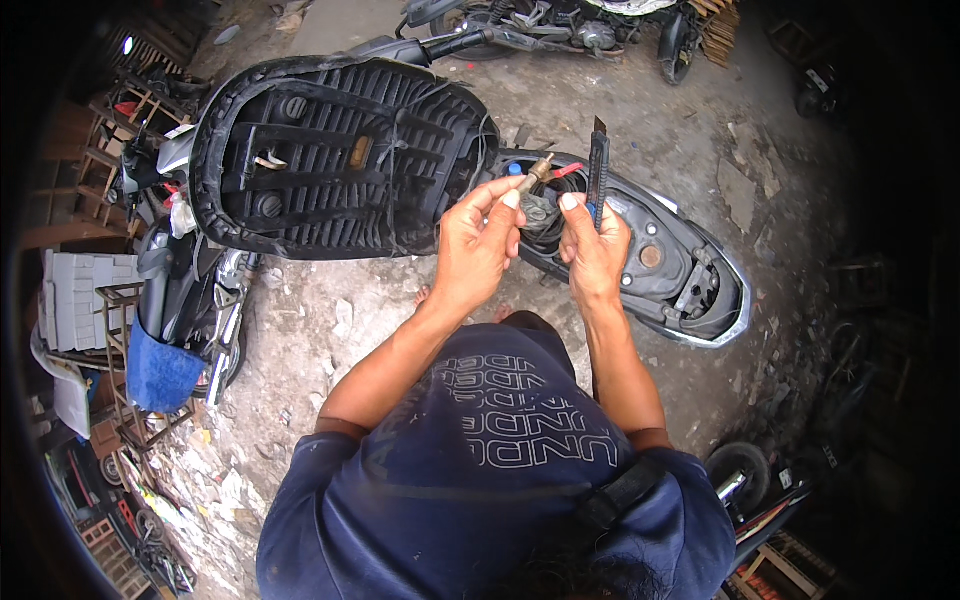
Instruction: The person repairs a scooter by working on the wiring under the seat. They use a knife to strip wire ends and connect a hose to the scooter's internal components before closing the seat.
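Observation:
Between the thumb and fingers of my left hand (475, 240) is a slim brass-coloured fitting (537, 172), its narrow tip pointing up and right. My right hand (597, 245) grips a black snap-off utility knife (598, 165) upright, its tip end away from me. Both hands are held above the open underseat area of a motor scooter (690, 270). Behind them lie dark coiled cables (545, 235), a red piece (568, 171) and a blue cap (515, 169), partly hidden by my fingers. The raised black ribbed seat underside (345, 155) is left of my hands.
Another motorcycle (560, 35) stands at the far side. To the left are a motorcycle with a blue cloth (165, 370) over it and a stack of pale grey blocks (88, 300). A black wheel (738, 472) is at the lower right. Scraps litter the concrete floor (300, 340).

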Motion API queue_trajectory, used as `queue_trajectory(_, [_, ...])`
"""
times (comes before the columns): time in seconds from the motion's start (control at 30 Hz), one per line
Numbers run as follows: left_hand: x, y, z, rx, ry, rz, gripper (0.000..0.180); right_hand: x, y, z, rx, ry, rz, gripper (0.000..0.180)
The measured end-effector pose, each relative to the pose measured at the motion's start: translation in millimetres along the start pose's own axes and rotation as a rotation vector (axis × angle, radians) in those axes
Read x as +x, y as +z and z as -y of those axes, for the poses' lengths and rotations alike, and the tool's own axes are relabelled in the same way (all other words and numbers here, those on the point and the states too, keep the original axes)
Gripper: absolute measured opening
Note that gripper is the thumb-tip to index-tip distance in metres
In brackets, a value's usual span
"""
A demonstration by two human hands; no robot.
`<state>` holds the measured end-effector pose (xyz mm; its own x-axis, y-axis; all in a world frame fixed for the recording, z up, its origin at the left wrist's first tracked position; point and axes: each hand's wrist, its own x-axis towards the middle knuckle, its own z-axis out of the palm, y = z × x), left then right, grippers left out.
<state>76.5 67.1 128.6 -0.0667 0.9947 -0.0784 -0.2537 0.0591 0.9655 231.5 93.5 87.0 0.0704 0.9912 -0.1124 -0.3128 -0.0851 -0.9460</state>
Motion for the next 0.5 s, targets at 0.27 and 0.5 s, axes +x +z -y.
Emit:
queue_trajectory(0.27, [2.9, -8.2, -5.0, -0.325, -0.236, 0.149, 0.031, 23.7, -15.2, 16.6, 0.059, -0.11, 0.15, 0.049])
queue_trajectory(0.5, [1.4, -7.1, -3.1, -0.345, -0.28, 0.168, 0.032, 27.5, -13.7, 13.4, 0.37, 0.043, 0.267, 0.04])
